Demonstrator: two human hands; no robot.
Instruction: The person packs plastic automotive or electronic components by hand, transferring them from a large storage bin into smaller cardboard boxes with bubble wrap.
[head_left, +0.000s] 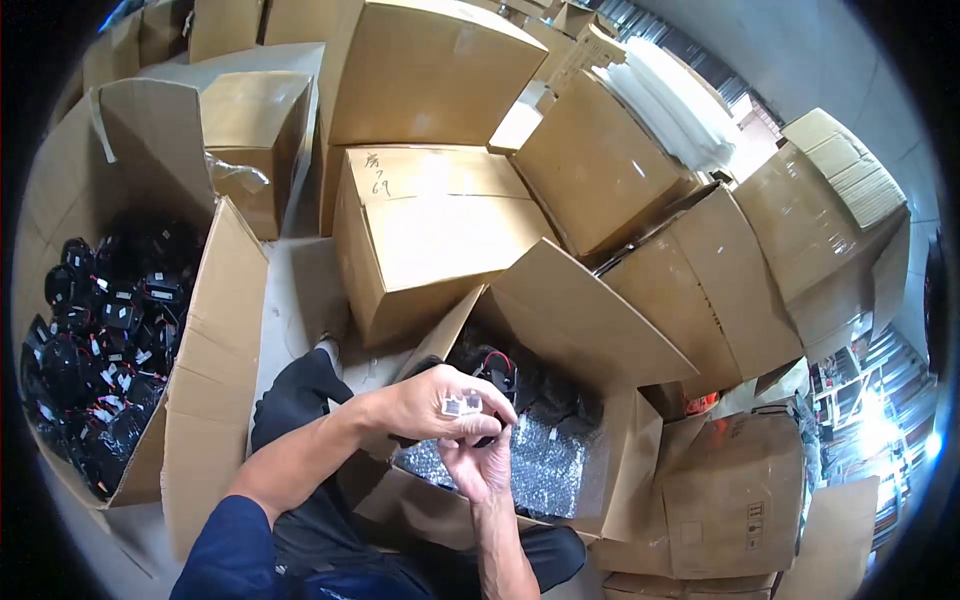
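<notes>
My left hand is closed, its thumb and forefinger pinching a small white plug connector. Right below it, my right hand curls up with its fingertips against the left fingers. Something dark shows between the two hands, too covered to name. Behind my left fingers is a black device with a red wire; whether it is held or lies in the carton cannot be told. Both hands are over an open carton with several black units and clear bubble wrap.
At my left stands a tall open carton with many black devices bearing wires and white plugs. Closed cartons are stacked ahead. More cartons stand at the right. White foam sheets lie on a box at the back.
</notes>
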